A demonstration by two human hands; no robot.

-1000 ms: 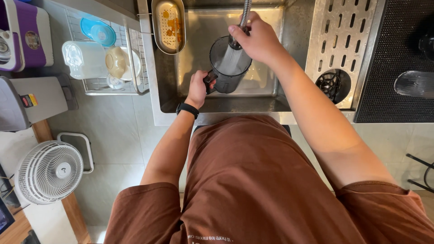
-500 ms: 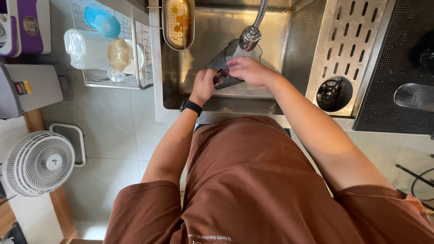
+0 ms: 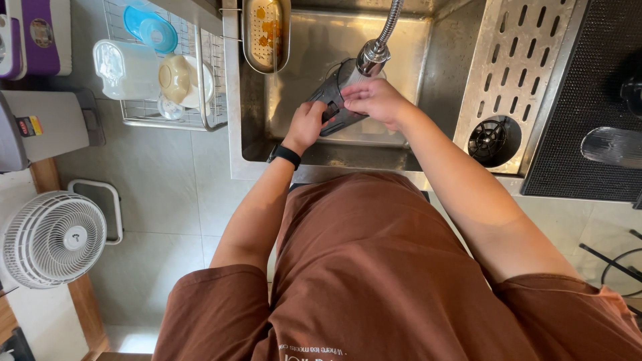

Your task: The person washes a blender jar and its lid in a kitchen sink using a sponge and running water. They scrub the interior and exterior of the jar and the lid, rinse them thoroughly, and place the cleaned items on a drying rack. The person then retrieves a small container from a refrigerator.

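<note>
Over the steel sink (image 3: 435, 60) my left hand (image 3: 306, 125) grips the handle of a dark grey pitcher (image 3: 332, 100), which lies tilted on its side. My right hand (image 3: 373, 100) rests on the pitcher's body and rim, fingers curled on it. The flexible tap's spray head (image 3: 372, 57) hangs just above the pitcher's mouth. A black watch band (image 3: 285, 156) sits on my left wrist. The pitcher's inside is hidden.
A long metal strainer basket (image 3: 265, 33) with orange scraps hangs on the sink's left edge. A wire dish rack (image 3: 200, 100) holds a white container, bowl and blue lid. A slotted drainboard (image 3: 521, 60), round rinser (image 3: 489, 139), black mat, white fan (image 3: 53, 237) surround me.
My right hand came down off the tap's spray head onto the pitcher. The pitcher tipped from upright onto its side under the spout.
</note>
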